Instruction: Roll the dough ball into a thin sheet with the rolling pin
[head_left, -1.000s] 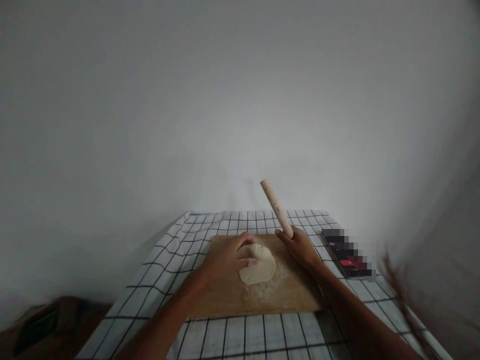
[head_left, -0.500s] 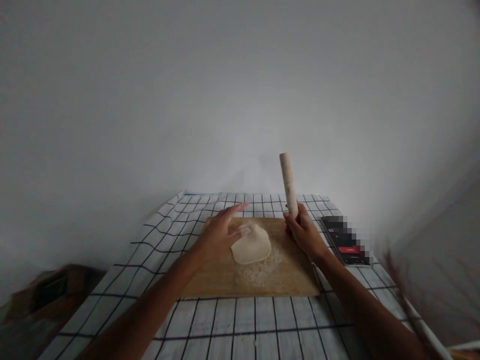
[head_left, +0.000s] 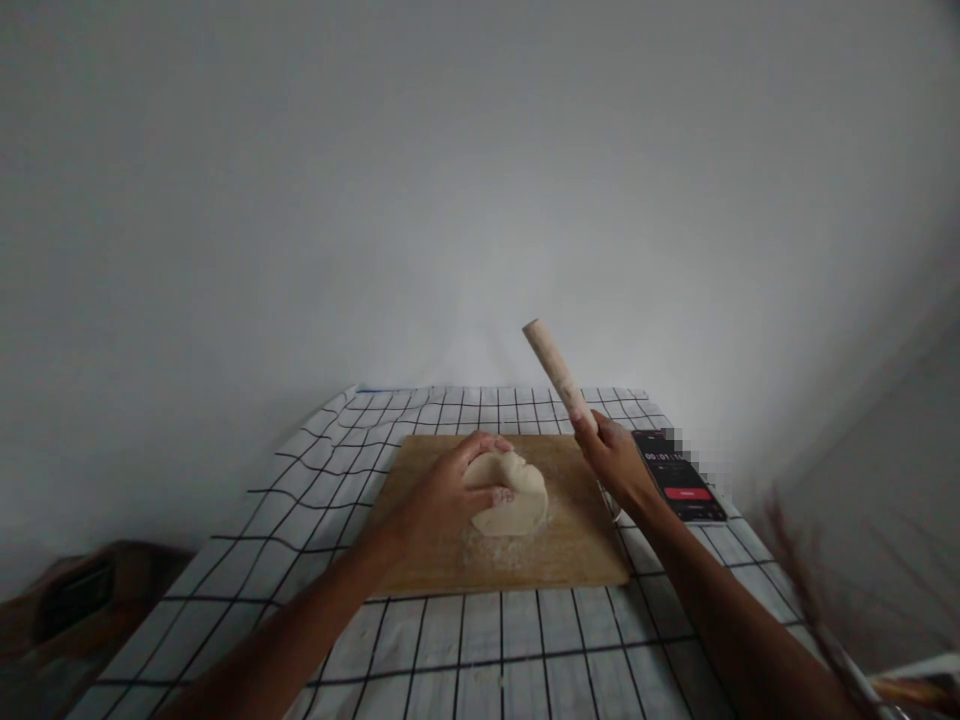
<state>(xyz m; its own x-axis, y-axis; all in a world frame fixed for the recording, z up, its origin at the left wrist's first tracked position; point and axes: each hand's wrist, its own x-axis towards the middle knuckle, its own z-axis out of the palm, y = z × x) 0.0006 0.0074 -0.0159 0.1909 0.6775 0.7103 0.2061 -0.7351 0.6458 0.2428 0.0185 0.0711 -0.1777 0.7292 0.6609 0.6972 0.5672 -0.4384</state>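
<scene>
A flattened piece of pale dough (head_left: 521,510) lies on the wooden board (head_left: 570,555), with loose flour scattered around it. My left hand (head_left: 465,480) is at the dough's left side, thumb low and fingers over its far edge, gripping it so that the dough bunches between them. Off the board's right part, my right hand (head_left: 611,455) is closed around the lower end of a wooden rolling pin (head_left: 555,365). The pin is raised in the air and tilts up to the left, apart from the dough.
A white tablecloth (head_left: 480,640) with a black grid covers the table. To the right of the board lies a phone (head_left: 679,475) with a timer showing. A plain wall (head_left: 480,200) rises behind the table. At the lower left is a brown box-like object (head_left: 105,590).
My left hand has moved right and closed on the dough, which is now bunched at its far edge. The rolling pin has tipped further left in my right hand.
</scene>
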